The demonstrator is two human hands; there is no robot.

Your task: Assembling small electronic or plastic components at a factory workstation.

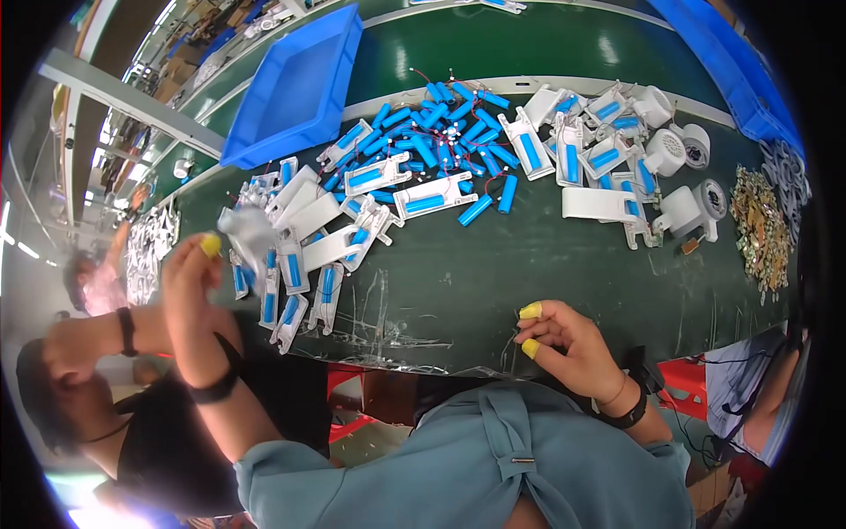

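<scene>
My left hand [189,275], with a yellow finger cover, is raised at the left side of the bench, its fingers loosely apart. Just beyond its fingertips is a motion-blurred white plastic part [250,231]; the part seems free of the fingers. Beneath and beside it lies a pile of white plastic housings [291,260] fitted with blue cylindrical batteries. My right hand [573,353] hovers over the near bench edge, half curled, thumb and forefinger apart in yellow covers. Nothing shows between them.
Loose blue batteries [427,145] with thin red wires are heaped mid-bench. More white housings and round-headed white units [692,207] lie to the right, beside small metallic parts [758,234]. A blue tray [295,84] stands far left. A co-worker [132,414] sits close on my left.
</scene>
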